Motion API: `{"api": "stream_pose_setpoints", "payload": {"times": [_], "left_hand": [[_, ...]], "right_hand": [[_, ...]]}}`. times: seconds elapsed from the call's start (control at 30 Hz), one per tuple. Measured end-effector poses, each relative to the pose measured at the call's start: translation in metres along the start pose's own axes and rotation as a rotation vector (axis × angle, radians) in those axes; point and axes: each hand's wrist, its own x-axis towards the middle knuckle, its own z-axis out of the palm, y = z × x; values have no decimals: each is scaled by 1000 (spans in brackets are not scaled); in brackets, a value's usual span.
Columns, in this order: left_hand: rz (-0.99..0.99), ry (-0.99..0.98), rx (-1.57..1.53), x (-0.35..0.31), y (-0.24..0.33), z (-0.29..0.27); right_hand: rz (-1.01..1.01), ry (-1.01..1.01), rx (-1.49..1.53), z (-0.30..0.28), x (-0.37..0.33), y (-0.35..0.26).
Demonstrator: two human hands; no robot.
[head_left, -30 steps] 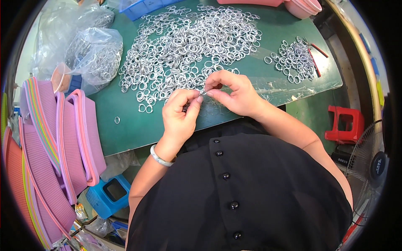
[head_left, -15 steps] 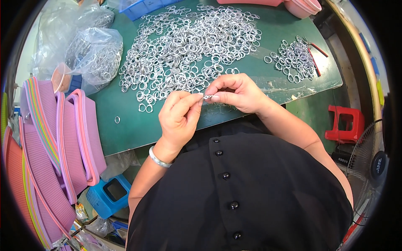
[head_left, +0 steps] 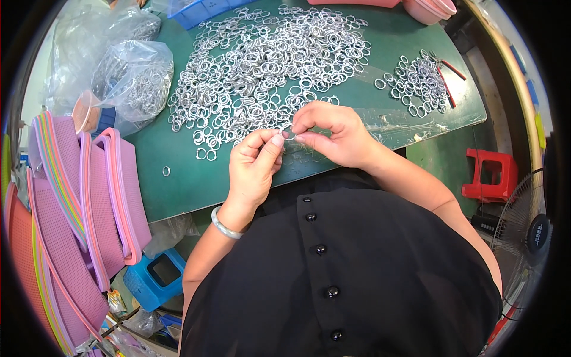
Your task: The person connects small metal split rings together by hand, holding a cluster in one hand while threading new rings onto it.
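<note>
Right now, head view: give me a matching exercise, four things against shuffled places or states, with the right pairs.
Things
1. Left hand and right hand
2. Red-handled tool
3. Pale bangle
4. Red stool

Places or states
A. Around the left wrist
B. Off the table, at the right
C. Holding a silvery ring between them
D. Beside the smaller ring pile

Pairs: 1-C, 2-D, 3-A, 4-B
</note>
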Motion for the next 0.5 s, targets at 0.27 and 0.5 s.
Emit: {"api": "stream_pose_setpoints", "payload": {"times": [0.27,0.5], "left_hand": [[-39,-5,-116,2,-3,0],[-54,9,-117,2,-5,0]], "right_hand": [[195,86,285,8,-4,1],[76,102,146,10,-4,0]]}}
